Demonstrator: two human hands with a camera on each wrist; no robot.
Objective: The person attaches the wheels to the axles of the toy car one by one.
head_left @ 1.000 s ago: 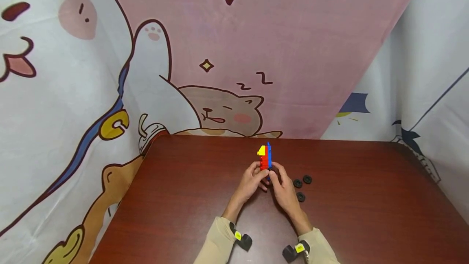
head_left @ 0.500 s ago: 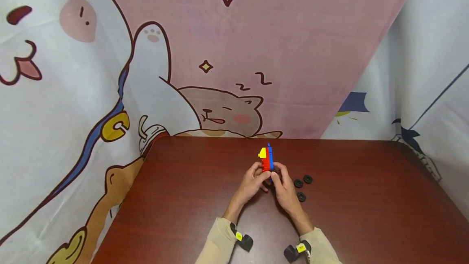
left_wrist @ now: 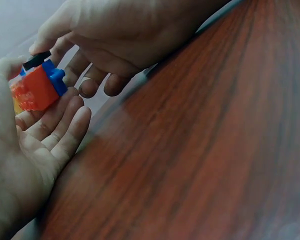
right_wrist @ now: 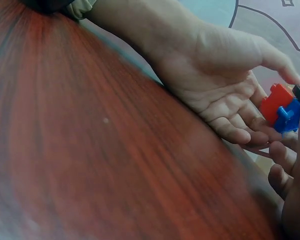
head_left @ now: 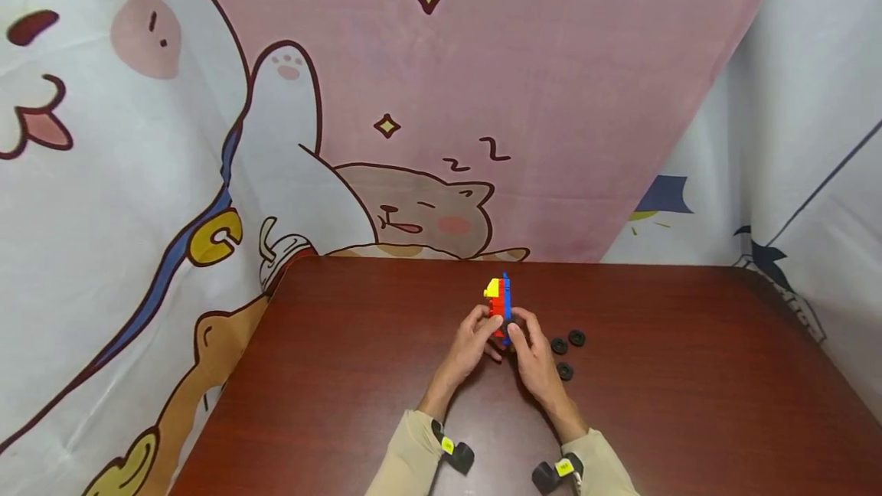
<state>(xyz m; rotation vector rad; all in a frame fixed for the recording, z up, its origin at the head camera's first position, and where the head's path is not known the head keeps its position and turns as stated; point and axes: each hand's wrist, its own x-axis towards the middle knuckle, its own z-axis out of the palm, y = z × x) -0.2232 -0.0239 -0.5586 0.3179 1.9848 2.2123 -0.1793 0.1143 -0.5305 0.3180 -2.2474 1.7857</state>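
A toy vehicle of building bricks (head_left: 498,298), red and blue with a yellow piece at its far end, is held on edge above the table. My left hand (head_left: 470,344) grips its near left part between thumb and fingers. With its thumb, my right hand (head_left: 534,358) presses a small black wheel (left_wrist: 36,59) onto the blue side. Blue axle stubs (left_wrist: 56,76) stick out beside that wheel in the left wrist view. Fingers hide part of the toy. Right of the right hand lie three loose black wheels, a near one (head_left: 564,370) and two farther ones (head_left: 568,341).
The brown wooden table (head_left: 344,373) extends around both hands. Behind it hangs a cloth backdrop (head_left: 565,98) with cartoon animals, meeting the table's far edge. Black wrist cameras (head_left: 460,458) are strapped over the sleeves.
Both hands stay almost in place around the toy. The toy has shifted very slightly, and more of its near blue end shows between the thumbs. The loose wheels have not moved.
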